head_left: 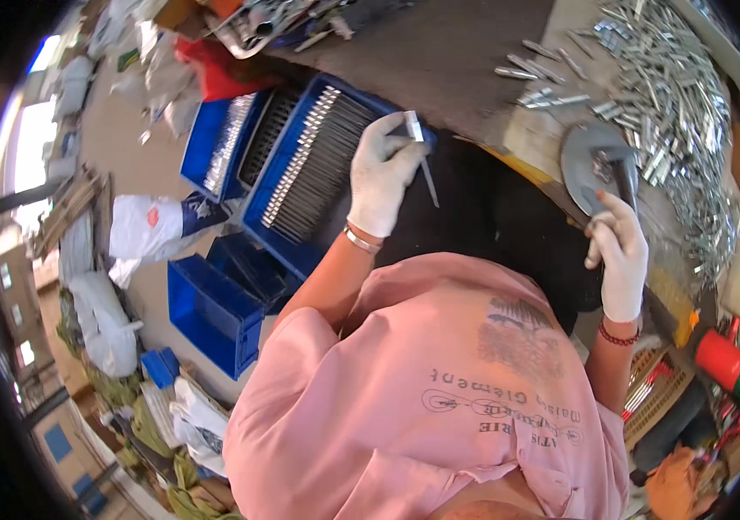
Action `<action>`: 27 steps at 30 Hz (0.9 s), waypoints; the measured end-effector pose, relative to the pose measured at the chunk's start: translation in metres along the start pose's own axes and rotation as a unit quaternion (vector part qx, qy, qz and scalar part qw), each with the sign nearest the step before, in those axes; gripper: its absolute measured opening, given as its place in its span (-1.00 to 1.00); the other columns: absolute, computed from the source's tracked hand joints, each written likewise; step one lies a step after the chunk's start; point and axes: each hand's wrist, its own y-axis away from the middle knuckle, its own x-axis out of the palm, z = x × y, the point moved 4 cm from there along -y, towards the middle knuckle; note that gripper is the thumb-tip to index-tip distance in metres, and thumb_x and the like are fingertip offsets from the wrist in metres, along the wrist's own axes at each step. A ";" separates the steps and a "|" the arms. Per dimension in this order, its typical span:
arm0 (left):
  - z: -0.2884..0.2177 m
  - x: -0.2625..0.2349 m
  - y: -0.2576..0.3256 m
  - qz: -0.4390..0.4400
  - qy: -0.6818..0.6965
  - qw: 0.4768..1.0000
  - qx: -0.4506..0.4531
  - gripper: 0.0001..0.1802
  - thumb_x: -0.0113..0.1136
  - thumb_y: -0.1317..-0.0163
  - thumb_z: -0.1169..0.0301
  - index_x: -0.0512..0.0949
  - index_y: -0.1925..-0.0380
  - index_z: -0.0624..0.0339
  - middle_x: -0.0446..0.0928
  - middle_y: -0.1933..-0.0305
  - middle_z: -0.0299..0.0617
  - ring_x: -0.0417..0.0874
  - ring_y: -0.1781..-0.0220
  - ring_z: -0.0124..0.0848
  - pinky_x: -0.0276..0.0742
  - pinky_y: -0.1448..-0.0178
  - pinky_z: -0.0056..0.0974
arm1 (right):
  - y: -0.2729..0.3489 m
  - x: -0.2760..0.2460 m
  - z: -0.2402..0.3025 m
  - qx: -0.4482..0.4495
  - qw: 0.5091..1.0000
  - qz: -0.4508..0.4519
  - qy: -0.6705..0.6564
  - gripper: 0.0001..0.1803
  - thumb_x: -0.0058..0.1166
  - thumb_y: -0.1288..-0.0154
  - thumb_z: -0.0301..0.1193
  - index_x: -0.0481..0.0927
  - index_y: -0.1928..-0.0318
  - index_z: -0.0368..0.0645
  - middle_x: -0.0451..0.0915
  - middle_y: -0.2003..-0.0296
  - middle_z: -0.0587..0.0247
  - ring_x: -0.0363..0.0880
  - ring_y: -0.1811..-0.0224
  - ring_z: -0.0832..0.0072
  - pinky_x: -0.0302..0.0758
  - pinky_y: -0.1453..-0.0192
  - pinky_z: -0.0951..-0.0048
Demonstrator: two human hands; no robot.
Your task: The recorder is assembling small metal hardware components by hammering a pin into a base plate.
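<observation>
My left hand [383, 165], in a white glove with a metal bracelet at the wrist, is closed on a slim metal piece [430, 185] with a wide shiny end and a thin grey shank. Its middle is hidden by the fingers. Beside this hand, a blue bin [250, 212] holds rows of similar thin pieces with shiny ends. My right hand [619, 256], also gloved, has its fingers partly bent and apart, with nothing visible in them. The fingertips are close to a round grey metal disc [580, 165] that has a dark post on it.
Loose silver metal parts [682, 130] lie heaped on the table at the right, several more apart from them. A second filled blue bin [197, 143] is at the left, with an empty blue bin [210, 316] nearer. A red-and-green spool [721, 361] lies at the right.
</observation>
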 end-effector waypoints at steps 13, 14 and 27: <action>0.273 -0.237 -0.097 -0.247 -0.425 0.869 -0.061 -0.46 0.51 -0.09 0.32 0.66 -0.07 0.35 0.75 0.06 -0.01 0.77 0.02 -0.21 0.64 -0.15 -0.19 | -0.007 0.002 0.005 0.024 0.999 -0.001 0.037 -0.61 -0.07 -0.55 -0.55 0.57 -0.30 -0.30 0.58 0.31 0.30 0.39 0.54 0.78 0.39 0.45 0.68; 0.273 -0.242 -0.100 -0.243 -0.455 0.855 -0.054 -0.49 0.52 -0.12 0.31 0.67 -0.06 0.31 0.75 0.09 -0.02 0.78 0.03 -0.20 0.64 -0.15 -0.19 | -0.008 0.001 0.004 0.025 0.999 0.000 0.036 -0.61 -0.07 -0.55 -0.55 0.57 -0.30 -0.30 0.58 0.31 0.30 0.39 0.54 0.78 0.39 0.45 0.68; -0.034 -0.083 -0.055 -0.309 -0.208 0.894 0.248 -0.79 0.42 -0.33 0.50 0.67 0.09 0.32 0.71 0.10 -0.11 0.70 0.12 -0.32 0.62 -0.03 -0.25 | -0.006 0.000 0.002 0.042 0.998 0.034 -0.014 -0.68 0.05 -0.52 -0.50 0.64 -0.20 -0.21 0.65 0.28 0.36 0.48 0.48 0.76 0.46 0.41 0.67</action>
